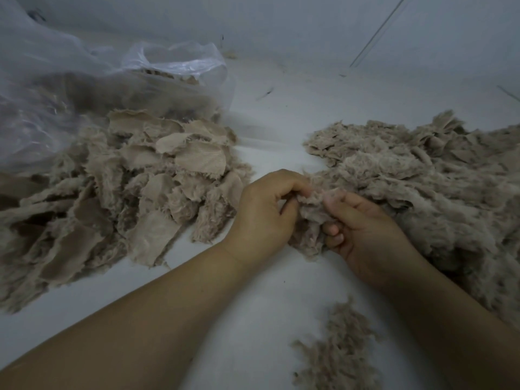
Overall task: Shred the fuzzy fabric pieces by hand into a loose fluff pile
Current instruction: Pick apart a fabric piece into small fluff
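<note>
Beige fuzzy fabric is gathered between both hands at the centre of the white work surface [197, 277]. One crumpled beige pile-fabric piece [311, 218] is held there, its long axis running roughly from the far side toward the near side, with the lower end trailing down onto the surface; which face points upward cannot be told through the fluff. The upper part of the piece is pinched by the left hand [267, 209], fingers curled over it and thumb tucked beneath. The right edge of the piece is gripped by the right hand [363, 232], palm turned partly upward, thumb laid across the top and fingers curled closed around the cloth. Both grips are narrow and tight on the same piece, the two hands nearly touching.

A heap of flat, torn beige fabric pieces with woven backing showing [135, 187] is seen to the left, well apart from the hands. A clear, crumpled plastic bag holding more beige fabric [92, 83] is lying behind that heap. A broad, loose pile of beige fluff [422, 175] is spread to the right, touching the held piece. A small tuft of beige fluff [340, 347] is lying near the bottom edge, between the forearms.
</note>
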